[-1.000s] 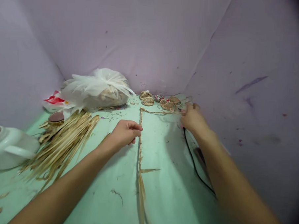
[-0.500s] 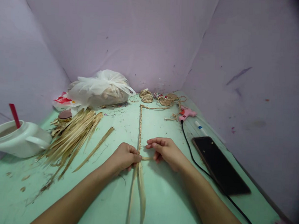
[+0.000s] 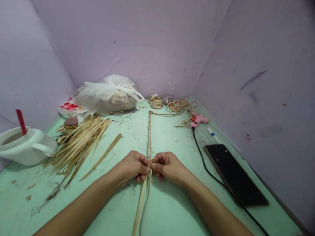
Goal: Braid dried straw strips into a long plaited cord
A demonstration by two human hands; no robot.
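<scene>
The left hand (image 3: 137,166) pinches the braid (image 3: 150,131) between closed fingertips; thin, tan and tightly plaited, it runs away from that hand across the green table (image 3: 112,206), loose strands (image 3: 141,204) trailing nearer. The right hand (image 3: 167,167) grips its lower end.

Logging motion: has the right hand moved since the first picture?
Yes, the right hand moved away from the glue gun, toward the camera, to the braid.

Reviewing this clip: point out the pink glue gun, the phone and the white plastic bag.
Pink glue gun (image 3: 199,120): head view, on its body.
Phone (image 3: 236,174): head view, on its dark screen.
White plastic bag (image 3: 108,94): head view, on its bulging middle.
</scene>
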